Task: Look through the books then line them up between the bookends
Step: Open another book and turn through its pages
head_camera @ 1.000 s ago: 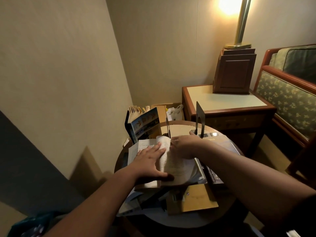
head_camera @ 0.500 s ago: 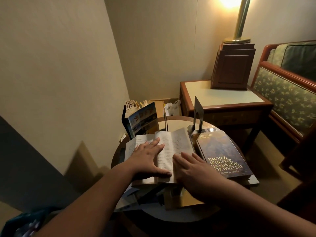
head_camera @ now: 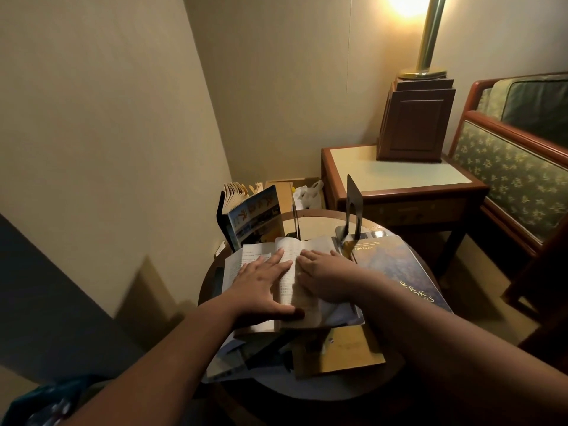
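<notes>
Everywhere on the small round dark-wood bench (head_camera: 307, 392) books and papers lie heaped. A flat mustard-yellow cover (head_camera: 344, 348) and loose pale sheets jut out from under the pile at the near edge. On the right a large dark-blue softcover handbook with gold lettering (head_camera: 396, 272) lies flat, partly covered by the right forearm. At its far corner a thin black metal bookend (head_camera: 353, 207) stands upright. On the far left, a second black bookend (head_camera: 220, 219) props a glossy picture-covered book (head_camera: 255, 216), which leans with its yellowed pages fanned out. Behind the bench are a white plastic bag (head_camera: 307, 192), a red-brown side table with a pale top (head_camera: 399, 176), a brass lamp stem (head_camera: 428, 35) on a dark wooden box (head_camera: 415, 118), and an armchair in green leaf-patterned cloth (head_camera: 516, 170).

An open paperback with cream, closely printed pages (head_camera: 289, 272) lies on top of the heap, between the two bookends but nearer the person. The left hand (head_camera: 258, 281) rests flat on its left page. Its fingers are straight and a little spread, and the thumb reaches across the gutter onto the lower right page. The right hand (head_camera: 319, 272) lies on the right page with its fingers close together, their tips pointing at the gutter and almost meeting the left hand's fingers.
</notes>
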Demonstrator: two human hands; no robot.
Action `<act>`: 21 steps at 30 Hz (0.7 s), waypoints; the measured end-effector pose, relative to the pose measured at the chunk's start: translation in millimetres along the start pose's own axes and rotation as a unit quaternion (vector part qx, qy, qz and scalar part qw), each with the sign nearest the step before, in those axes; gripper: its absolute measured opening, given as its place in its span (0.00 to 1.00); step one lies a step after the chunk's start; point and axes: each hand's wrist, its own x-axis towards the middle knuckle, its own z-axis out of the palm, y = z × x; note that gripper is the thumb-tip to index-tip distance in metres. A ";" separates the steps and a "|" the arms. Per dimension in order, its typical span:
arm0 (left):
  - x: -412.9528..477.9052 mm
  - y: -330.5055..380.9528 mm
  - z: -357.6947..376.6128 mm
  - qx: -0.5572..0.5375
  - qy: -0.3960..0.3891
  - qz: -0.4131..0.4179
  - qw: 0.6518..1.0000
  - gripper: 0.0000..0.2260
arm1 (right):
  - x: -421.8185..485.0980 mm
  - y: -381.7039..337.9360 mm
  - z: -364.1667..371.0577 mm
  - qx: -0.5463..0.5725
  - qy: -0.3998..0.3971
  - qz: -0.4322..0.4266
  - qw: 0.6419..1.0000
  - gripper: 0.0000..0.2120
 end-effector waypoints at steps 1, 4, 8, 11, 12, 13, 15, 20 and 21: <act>-1.3 1.0 0.5 -0.003 0.003 -0.002 1.000 0.54 | 7.9 -0.4 -3.5 0.020 -0.002 0.006 1.000 0.26; -4.5 5.3 1.4 -0.016 0.007 -0.013 1.000 0.53 | 24.1 -4.7 -11.6 0.104 -0.016 0.048 0.993 0.24; -6.4 7.7 3.6 -0.039 0.019 -0.019 0.999 0.52 | 31.8 -7.6 -22.1 0.148 -0.021 0.099 0.984 0.20; -9.2 8.5 6.6 -0.056 0.039 -0.024 0.997 0.54 | 37.3 -7.1 -14.8 0.082 -0.001 0.053 0.995 0.22; -10.2 8.2 7.8 -0.068 0.046 -0.032 0.996 0.55 | 36.8 -7.2 -8.5 0.073 0.007 0.047 0.996 0.25; -11.7 8.0 9.0 -0.085 0.052 -0.044 0.994 0.57 | 36.0 -7.4 -1.2 0.089 0.016 0.047 0.995 0.28; -15.2 7.5 11.9 -0.108 0.061 -0.068 0.990 0.60 | 31.9 -6.9 12.4 0.115 0.043 0.054 0.991 0.33; -20.8 4.1 19.8 -0.074 0.095 -0.087 0.989 0.58 | 27.2 -5.0 31.8 0.084 0.079 0.055 0.992 0.40; -21.4 2.3 20.9 -0.074 0.106 -0.094 0.987 0.57 | 26.9 -5.8 32.8 0.082 0.083 0.053 0.992 0.40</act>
